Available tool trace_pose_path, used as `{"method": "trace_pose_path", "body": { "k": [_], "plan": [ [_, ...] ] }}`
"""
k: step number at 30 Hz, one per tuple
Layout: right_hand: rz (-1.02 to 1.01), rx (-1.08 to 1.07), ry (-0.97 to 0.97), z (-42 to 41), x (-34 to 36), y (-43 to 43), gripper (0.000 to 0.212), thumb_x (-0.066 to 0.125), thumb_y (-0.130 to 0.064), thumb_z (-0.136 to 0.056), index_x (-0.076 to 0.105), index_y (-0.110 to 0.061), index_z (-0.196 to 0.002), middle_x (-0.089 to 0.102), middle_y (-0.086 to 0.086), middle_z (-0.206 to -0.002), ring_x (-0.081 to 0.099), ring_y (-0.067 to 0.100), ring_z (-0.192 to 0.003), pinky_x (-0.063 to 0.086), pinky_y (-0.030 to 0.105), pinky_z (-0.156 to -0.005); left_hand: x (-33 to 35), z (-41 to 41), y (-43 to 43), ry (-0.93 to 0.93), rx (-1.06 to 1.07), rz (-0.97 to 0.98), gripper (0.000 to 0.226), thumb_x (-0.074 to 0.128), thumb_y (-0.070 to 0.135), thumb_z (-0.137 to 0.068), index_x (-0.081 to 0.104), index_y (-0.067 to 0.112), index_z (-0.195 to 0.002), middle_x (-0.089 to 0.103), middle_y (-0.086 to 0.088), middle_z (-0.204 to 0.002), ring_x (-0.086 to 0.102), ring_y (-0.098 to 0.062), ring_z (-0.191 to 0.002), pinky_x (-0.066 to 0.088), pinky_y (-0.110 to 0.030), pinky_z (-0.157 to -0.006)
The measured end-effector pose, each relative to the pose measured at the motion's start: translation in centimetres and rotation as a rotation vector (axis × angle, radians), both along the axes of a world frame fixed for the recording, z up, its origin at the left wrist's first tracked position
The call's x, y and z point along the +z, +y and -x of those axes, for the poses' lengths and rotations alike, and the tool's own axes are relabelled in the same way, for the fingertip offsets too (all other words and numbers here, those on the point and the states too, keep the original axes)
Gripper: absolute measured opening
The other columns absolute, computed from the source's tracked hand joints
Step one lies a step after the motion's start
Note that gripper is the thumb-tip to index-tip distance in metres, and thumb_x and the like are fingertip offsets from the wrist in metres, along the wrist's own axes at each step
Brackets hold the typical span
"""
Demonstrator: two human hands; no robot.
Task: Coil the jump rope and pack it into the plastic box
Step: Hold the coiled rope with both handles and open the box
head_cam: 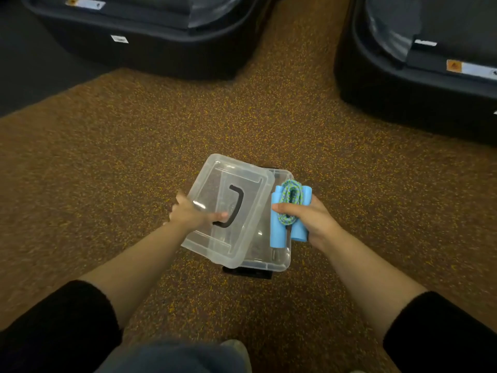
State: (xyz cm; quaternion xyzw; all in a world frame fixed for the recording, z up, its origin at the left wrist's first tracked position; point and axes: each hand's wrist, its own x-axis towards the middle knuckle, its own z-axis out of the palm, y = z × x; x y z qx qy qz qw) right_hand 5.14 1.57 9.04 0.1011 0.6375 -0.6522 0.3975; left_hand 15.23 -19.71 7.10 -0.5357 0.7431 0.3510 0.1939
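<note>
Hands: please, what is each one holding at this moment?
Left hand: closed on the clear lid, over the plastic box.
Right hand: closed on the coiled jump rope.

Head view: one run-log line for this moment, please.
left hand: holds lid | right hand: holds coiled jump rope above box | rope not yet inside
</note>
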Motion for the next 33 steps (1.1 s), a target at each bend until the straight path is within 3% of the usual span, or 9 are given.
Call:
{"method": "trace_pose_path", "body": {
  "k": [3,6,9,11,14,18,22,25,33],
  "plan": [
    [0.003,0.017,0.021,-0.1,-0.5,-0.9,0.037,0.076,0.005,-0.068,0.059,-0.017,-0.093,0.068,0.007,-0.089,0.066,0.020,-0.075,0.056,0.030,-0.059,-0.5,-0.3,-0.9,0.013,0.013,-0.018,0.134,0.085,0.062,-0.034,0.020,0.007,-0.138,0.041,-0.018,-0.141,0.039,-0.039,-0.132,0.033,-0.055,-0.109],
    [0.018,0.014,0.014,-0.3,-0.8,-1.4,0.036,0.074,0.007,-0.070,0.059,-0.018,-0.092,0.067,0.004,-0.086,0.066,0.017,-0.071,0.056,0.026,-0.052,-1.3,-1.8,-1.8,0.083,0.069,-0.055,0.118,0.079,0.068,-0.045,0.032,0.007,-0.135,0.046,-0.017,-0.137,0.046,-0.038,-0.126,0.040,-0.055,-0.104],
    [0.002,0.037,0.010,-0.5,-1.8,-1.9,0.040,0.077,0.004,-0.068,0.060,-0.017,-0.098,0.069,0.007,-0.092,0.068,0.022,-0.078,0.057,0.032,-0.062,-1.3,-3.2,-2.6,0.158,0.153,-0.056,0.099,0.060,0.077,-0.062,0.043,0.006,-0.128,0.054,-0.015,-0.126,0.055,-0.036,-0.115,0.047,-0.049,-0.097],
    [-0.013,0.065,0.023,-0.7,-2.7,-2.7,0.042,0.080,0.002,-0.065,0.061,-0.019,-0.097,0.069,0.010,-0.098,0.068,0.026,-0.085,0.057,0.039,-0.071,-1.6,-4.0,-3.6,0.189,0.233,-0.040,0.090,0.050,0.074,-0.073,0.043,0.005,-0.130,0.052,-0.017,-0.128,0.052,-0.038,-0.117,0.044,-0.049,-0.098],
    [-0.068,0.092,0.044,-1.1,-4.3,-4.3,0.039,0.081,0.000,-0.065,0.060,-0.020,-0.091,0.069,0.007,-0.092,0.067,0.023,-0.082,0.057,0.038,-0.071,-2.1,-5.0,-4.9,0.210,0.317,-0.049,0.096,0.045,0.078,-0.072,0.039,0.007,-0.137,0.045,-0.019,-0.140,0.047,-0.039,-0.124,0.039,-0.052,-0.105],
    [-0.197,0.092,0.005,-1.8,-7.7,-6.7,0.045,0.083,-0.005,-0.062,0.060,-0.013,-0.100,0.068,0.013,-0.101,0.067,0.027,-0.087,0.057,0.042,-0.074,-2.5,-6.2,-5.5,0.241,0.363,-0.066,0.096,0.048,0.078,-0.070,0.042,0.009,-0.136,0.048,-0.017,-0.137,0.051,-0.038,-0.120,0.042,-0.052,-0.103],
    [-0.328,0.071,-0.007,-1.7,-11.0,-7.7,0.031,0.083,-0.006,-0.062,0.058,-0.016,-0.078,0.066,0.013,-0.094,0.064,0.026,-0.081,0.055,0.037,-0.070,-2.9,-6.5,-5.9,0.245,0.373,-0.067,0.100,0.047,0.080,-0.067,0.041,0.007,-0.136,0.048,-0.017,-0.137,0.051,-0.037,-0.119,0.043,-0.053,-0.102],
    [-0.401,0.047,-0.007,-1.4,-12.7,-8.0,0.037,0.084,-0.008,-0.060,0.059,-0.010,-0.087,0.067,0.014,-0.097,0.064,0.027,-0.082,0.056,0.038,-0.072,-3.3,-6.1,-6.0,0.250,0.378,-0.068,0.096,0.047,0.077,-0.071,0.042,0.006,-0.135,0.049,-0.017,-0.136,0.051,-0.037,-0.119,0.043,-0.052,-0.101],
    [-0.555,0.120,0.140,-2.1,-13.7,-9.1,0.051,0.080,-0.013,-0.068,0.054,-0.003,-0.110,0.058,0.007,-0.100,0.056,0.019,-0.083,0.042,0.024,-0.063,-4.2,-5.1,-4.9,0.253,0.335,-0.104,0.092,0.048,0.076,-0.072,0.043,0.007,-0.133,0.050,-0.016,-0.134,0.052,-0.035,-0.117,0.043,-0.048,-0.101]
  ]
}}
